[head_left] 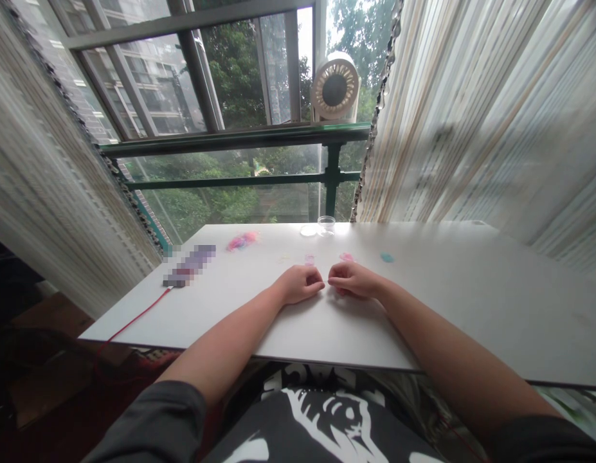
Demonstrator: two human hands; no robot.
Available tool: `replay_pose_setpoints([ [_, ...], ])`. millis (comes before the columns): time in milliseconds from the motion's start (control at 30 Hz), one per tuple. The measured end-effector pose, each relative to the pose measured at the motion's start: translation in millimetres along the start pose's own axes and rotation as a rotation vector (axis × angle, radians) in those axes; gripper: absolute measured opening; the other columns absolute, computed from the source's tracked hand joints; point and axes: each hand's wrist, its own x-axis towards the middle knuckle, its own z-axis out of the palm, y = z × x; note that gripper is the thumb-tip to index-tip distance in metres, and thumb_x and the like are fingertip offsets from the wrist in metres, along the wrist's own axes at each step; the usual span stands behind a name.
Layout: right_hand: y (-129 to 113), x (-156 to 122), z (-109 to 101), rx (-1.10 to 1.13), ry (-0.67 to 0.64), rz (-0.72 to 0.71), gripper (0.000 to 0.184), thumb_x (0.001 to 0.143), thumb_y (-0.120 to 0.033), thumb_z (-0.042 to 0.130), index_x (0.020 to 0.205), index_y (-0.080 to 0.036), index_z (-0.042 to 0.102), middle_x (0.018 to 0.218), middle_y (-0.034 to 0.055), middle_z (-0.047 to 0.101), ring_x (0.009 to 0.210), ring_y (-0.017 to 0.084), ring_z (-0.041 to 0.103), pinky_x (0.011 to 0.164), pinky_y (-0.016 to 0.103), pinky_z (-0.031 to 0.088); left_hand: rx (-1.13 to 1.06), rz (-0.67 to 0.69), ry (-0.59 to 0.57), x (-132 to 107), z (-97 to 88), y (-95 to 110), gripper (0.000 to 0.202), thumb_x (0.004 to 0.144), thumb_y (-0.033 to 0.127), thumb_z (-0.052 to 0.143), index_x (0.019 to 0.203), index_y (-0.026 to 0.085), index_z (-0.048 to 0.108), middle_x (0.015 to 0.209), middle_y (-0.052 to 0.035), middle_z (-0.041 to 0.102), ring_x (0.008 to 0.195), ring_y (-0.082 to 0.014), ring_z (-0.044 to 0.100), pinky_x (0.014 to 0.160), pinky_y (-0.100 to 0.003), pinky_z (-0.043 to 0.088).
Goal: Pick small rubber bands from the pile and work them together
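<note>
My left hand (300,284) rests on the white table (298,334), its thumb and fingertips closed in a pinch. Facing it, a small gap away, my right hand (356,280) is pinched in the same way. Whatever the fingertips hold, if anything, is too small to make out. Just beyond the hands lie a small lavender pile (310,259) and a pink pile (346,257). A teal pile (387,257) is farther right, and a faint pale yellow pile (285,258) is to the left. What the pieces are cannot be told.
At the table's far edge stand a clear round container (326,226) and a flat clear lid (308,231). A mixed pink heap (243,241) lies at the back left. A blurred-out device (190,265) has a red cable (141,314). A white fan (335,89) stands by the window.
</note>
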Motion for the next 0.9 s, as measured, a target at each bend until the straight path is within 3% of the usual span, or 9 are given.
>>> replay_pose_setpoints([
  [900, -2.0, -0.5, -0.5, -0.031, -0.005, 0.001, 0.024, 0.073, -0.037, 0.06, 0.071, -0.014, 0.055, 0.052, -0.0021, 0.055, 0.046, 0.009, 0.049, 0.045, 0.021, 0.037, -0.028, -0.016, -0.005, -0.4, -0.9, 0.5, 0.018, 0.075, 0.032, 0.058, 0.077, 0.016, 0.065, 0.07, -0.0007, 0.064, 0.06, -0.0102, 0.052, 0.056, -0.02, 0.04],
])
